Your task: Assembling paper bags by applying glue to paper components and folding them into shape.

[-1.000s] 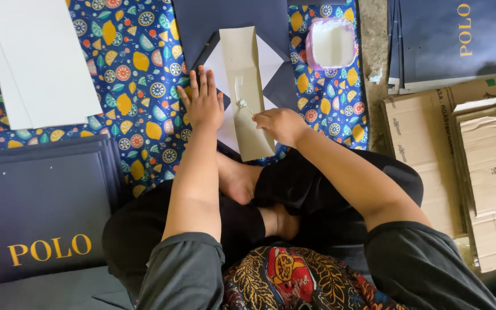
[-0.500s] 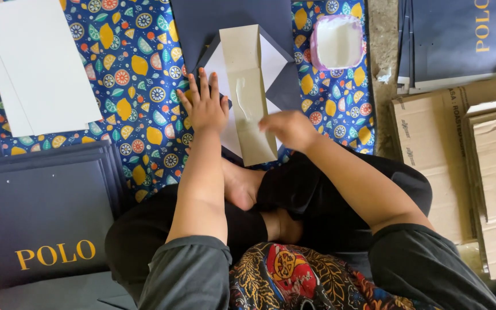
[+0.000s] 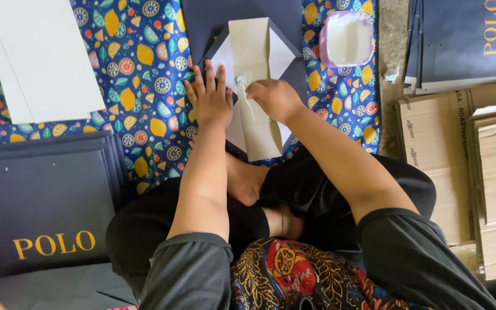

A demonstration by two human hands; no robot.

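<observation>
Our left hand [image 3: 210, 97] lies flat, fingers spread, its grip open and pressing down the left side of the unfolded dark paper bag [image 3: 242, 34] so it stays still on the patterned mat [image 3: 144, 86]. Our right hand [image 3: 274, 97] is curled; whether its grip pinches anything we cannot tell, but it touches a white smear on the beige cardboard strip [image 3: 259, 129] at the mat's middle. A pink tub [image 3: 348, 37] sits near the far right edge, within reach.

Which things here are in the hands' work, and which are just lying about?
In hand:
left hand pressing flat on the dark folded bag
right hand spreading white glue on the beige card strip
glue tub

Lying about:
white sheets
finished dark bags
cardboard boxes
</observation>
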